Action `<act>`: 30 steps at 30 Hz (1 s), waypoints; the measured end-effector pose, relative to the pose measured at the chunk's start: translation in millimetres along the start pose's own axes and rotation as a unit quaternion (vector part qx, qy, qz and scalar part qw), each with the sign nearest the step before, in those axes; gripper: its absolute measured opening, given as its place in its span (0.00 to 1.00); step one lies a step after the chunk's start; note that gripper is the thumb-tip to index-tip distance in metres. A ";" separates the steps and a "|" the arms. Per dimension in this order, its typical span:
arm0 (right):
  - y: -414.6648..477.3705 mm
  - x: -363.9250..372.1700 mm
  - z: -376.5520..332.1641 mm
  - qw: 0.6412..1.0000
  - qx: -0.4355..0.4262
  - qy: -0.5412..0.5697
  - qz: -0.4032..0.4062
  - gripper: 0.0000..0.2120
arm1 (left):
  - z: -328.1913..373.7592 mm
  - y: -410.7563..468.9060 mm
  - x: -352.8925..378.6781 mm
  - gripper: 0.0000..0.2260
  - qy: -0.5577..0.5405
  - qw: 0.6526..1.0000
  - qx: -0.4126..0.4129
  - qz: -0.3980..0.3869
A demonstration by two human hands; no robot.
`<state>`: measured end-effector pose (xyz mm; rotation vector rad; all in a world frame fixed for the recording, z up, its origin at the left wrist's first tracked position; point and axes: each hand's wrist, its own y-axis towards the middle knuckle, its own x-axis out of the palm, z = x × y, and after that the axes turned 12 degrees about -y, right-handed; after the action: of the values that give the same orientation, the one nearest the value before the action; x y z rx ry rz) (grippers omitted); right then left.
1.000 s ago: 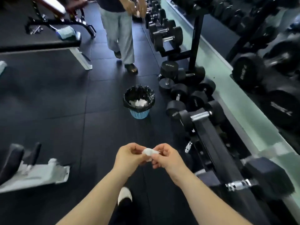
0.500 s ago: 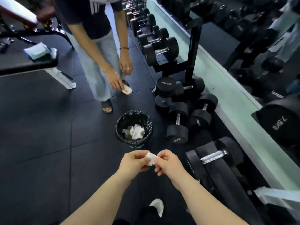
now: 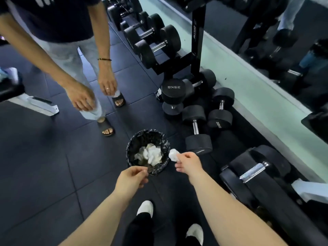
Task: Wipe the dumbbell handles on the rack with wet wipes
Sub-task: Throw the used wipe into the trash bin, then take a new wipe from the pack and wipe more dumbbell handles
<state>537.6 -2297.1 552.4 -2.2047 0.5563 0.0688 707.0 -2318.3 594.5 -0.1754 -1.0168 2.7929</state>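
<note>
Foreground: my two white shoes (image 3: 144, 207) on the dark rubber floor (image 3: 44, 166). Just beyond them, my left hand (image 3: 131, 178) hangs at the near rim of the bin (image 3: 130, 148), fingers loosely curled, thumb close to forefinger, with nothing visibly in it; whether the fingertips touch the black liner is unclear from this angle. My right hand (image 3: 188, 162) pinches a crumpled white wet wipe (image 3: 173, 155) between thumb and fingertips, the wipe held just beside the bin's right rim. Inside the bin lies a heap of used wipes (image 3: 150, 154). To the right of my right forearm, a near dumbbell (image 3: 253, 172) with a chrome handle rests on the sloped rack. Beyond the bin, loose floor dumbbells (image 3: 195, 125) lie together, one end marked 35KG, at the foot of an upright black rack (image 3: 197, 41) carrying a row of racked dumbbells (image 3: 156, 45). At left stands a second person (image 3: 58, 23) in sandals, one hand holding a small white cloth (image 3: 116, 94). A mirror (image 3: 292, 50) lines the right wall.
</note>
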 end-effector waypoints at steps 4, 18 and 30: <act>21.3 41.5 -24.0 0.999 0.022 -0.036 -0.034 0.23 | 20.8 28.6 -36.5 0.10 0.020 1.000 0.001 -0.010; -21.1 20.6 -30.6 0.995 -0.043 -0.049 0.076 0.10 | 69.9 54.8 -35.0 0.10 0.064 0.993 0.063 -0.083; -81.5 -36.8 -35.1 0.987 -0.121 0.016 0.108 0.06 | 74.8 12.5 9.9 0.11 0.051 0.990 0.073 -0.110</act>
<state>533.3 -2265.2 642.9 -2.3739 0.8427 0.2260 683.5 -2372.7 642.9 -0.1725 -0.7555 2.6146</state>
